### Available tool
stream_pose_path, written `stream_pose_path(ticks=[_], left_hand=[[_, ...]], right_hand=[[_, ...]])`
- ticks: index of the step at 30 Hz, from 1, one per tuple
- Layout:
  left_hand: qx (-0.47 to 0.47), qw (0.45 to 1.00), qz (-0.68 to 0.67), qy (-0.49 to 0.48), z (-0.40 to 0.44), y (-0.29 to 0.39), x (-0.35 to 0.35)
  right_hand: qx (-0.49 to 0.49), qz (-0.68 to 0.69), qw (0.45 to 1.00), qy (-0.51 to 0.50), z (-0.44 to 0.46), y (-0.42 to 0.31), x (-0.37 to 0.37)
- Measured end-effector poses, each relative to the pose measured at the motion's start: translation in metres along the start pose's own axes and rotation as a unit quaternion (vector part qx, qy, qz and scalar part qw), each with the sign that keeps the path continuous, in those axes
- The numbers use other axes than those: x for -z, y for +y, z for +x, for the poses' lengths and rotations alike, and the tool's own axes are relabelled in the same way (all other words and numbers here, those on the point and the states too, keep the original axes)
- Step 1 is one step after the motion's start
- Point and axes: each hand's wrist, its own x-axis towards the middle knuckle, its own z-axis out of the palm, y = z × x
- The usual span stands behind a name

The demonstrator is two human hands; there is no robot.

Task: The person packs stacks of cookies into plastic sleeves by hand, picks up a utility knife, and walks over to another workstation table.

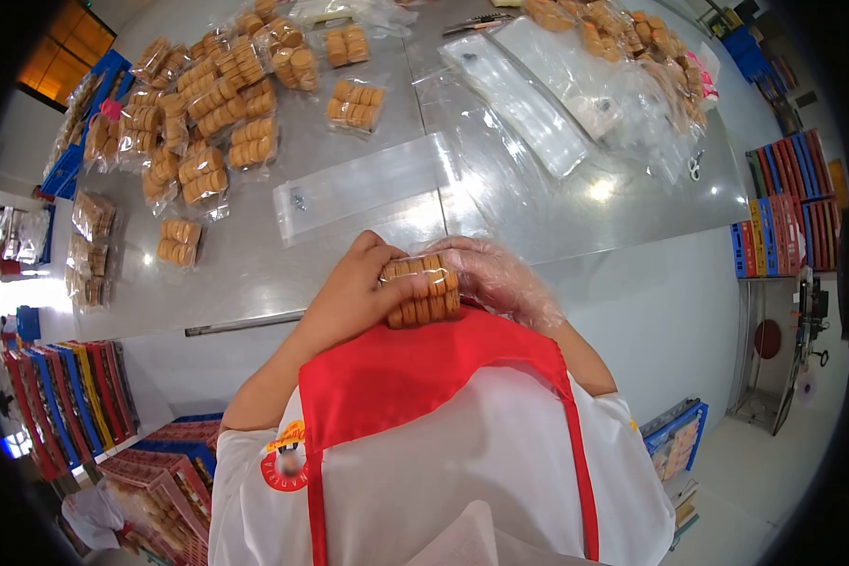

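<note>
Between our bare left hand (357, 283) and clear-gloved right hand (500, 280), fingers (373, 252) pinch film-wrapped golden-brown round biscuits (424, 307); squeezing hard could crack them.

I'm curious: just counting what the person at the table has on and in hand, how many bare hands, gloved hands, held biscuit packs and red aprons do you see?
Bare: 1, the left hand
Gloved in clear plastic: 1, the right hand
Held: 1 biscuit pack
Worn: 1 red apron
Total: 4
</note>
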Motion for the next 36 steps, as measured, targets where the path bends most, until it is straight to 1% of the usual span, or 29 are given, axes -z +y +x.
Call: stream_pose_path(ticks=[2, 5, 6, 8, 9, 11, 13, 14, 15, 18, 19, 20, 21, 22, 24, 26, 27, 32, 36], left_hand=[[0.002, 0.994, 0.109, -0.024, 0.0, 0.004, -0.004], [0.08, 0.987, 0.1, -0.093, 0.01, 0.003, 0.003], [0.09, 0.992, 0.022, -0.08, 0.011, -0.001, 0.001], [0.108, 0.984, -0.132, -0.058, 0.013, -0.01, -0.007], [0.112, 0.966, -0.228, -0.051, 0.017, -0.01, -0.013], [0.124, 0.902, -0.413, -0.038, 0.028, -0.004, -0.029], [0.118, 0.88, -0.451, -0.091, 0.045, 0.003, -0.039], [0.116, 0.868, -0.469, -0.117, 0.053, 0.008, -0.045], [0.14, 0.868, -0.458, -0.133, 0.06, 0.022, -0.051], [0.19, 0.907, -0.343, -0.152, 0.08, 0.048, -0.06], [0.139, 0.96, -0.199, -0.137, 0.088, 0.055, -0.06], [-0.015, 0.997, -0.061, -0.055, 0.098, 0.057, -0.065], [-0.171, 0.982, 0.077, 0.03, 0.109, 0.057, -0.076], [-0.32, 0.917, 0.208, 0.114, 0.119, 0.063, -0.084], [-0.383, 0.865, 0.317, 0.07, 0.138, 0.071, -0.092], [-0.441, 0.795, 0.416, 0.025, 0.159, 0.068, -0.101], [-0.454, 0.782, 0.427, 0.019, 0.163, 0.071, -0.105], [-0.404, 0.752, 0.516, -0.071, 0.184, 0.075, -0.105], [-0.347, 0.736, 0.565, -0.138, 0.184, 0.099, -0.089]], right_hand=[[-0.022, 0.006, 1.0, 0.001, 0.001, 0.005, 0.008], [0.007, 0.032, 0.999, -0.017, -0.003, 0.007, 0.003], [0.038, 0.059, 0.997, -0.04, -0.003, 0.011, 0.005], [0.103, 0.112, 0.985, -0.085, -0.002, 0.021, 0.012], [0.161, 0.121, 0.975, -0.091, -0.005, 0.021, 0.009], [0.261, 0.117, 0.954, -0.086, -0.01, 0.018, 0.004], [0.329, 0.068, 0.941, -0.043, -0.012, 0.018, 0.008], [0.351, 0.078, 0.933, 0.003, -0.012, 0.015, 0.009], [0.371, 0.086, 0.923, 0.049, -0.011, 0.013, 0.01], [0.337, 0.25, 0.902, 0.098, -0.042, 0.002, 0.026], [0.4, 0.274, 0.864, 0.136, -0.034, 0.008, 0.04], [0.402, 0.293, 0.856, 0.14, -0.044, 0.012, 0.05], [0.402, 0.312, 0.849, 0.144, -0.06, 0.012, 0.055], [0.402, 0.33, 0.841, 0.148, -0.074, 0.012, 0.061], [0.399, 0.354, 0.83, 0.161, -0.086, 0.019, 0.072], [0.399, 0.379, 0.82, 0.155, -0.092, 0.028, 0.085], [0.405, 0.377, 0.819, 0.153, -0.096, 0.03, 0.087], [0.416, 0.369, 0.82, 0.133, -0.097, 0.038, 0.094], [0.442, 0.382, 0.802, 0.123, -0.094, 0.026, 0.093]])
